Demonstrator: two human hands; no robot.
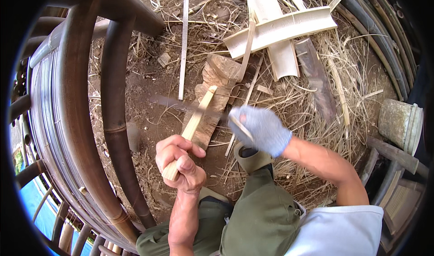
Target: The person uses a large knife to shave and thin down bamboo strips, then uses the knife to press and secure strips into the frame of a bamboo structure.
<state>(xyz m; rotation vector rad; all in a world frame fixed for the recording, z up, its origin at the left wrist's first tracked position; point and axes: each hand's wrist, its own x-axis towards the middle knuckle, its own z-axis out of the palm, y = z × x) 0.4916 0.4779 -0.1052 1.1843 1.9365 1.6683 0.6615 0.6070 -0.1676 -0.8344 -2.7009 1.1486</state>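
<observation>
My bare left hand [181,161] is closed round the lower part of a pale split bamboo strip [193,126]. The strip's far end lies over a rough wooden block [214,73] on the ground. In a grey-blue glove, my right hand [260,129] is closed on the handle of a long-bladed knife [212,113]. Smeared by motion, the blade reaches leftward across the strip; whether it touches the bamboo I cannot tell.
Split bamboo halves [282,30] lie crossed beyond the block. A thin strip [183,52] rests on the dirt. Shavings [294,107] cover the ground at right, near a dirty white bucket [400,125]. A dark bamboo frame [74,89] stands close on the left.
</observation>
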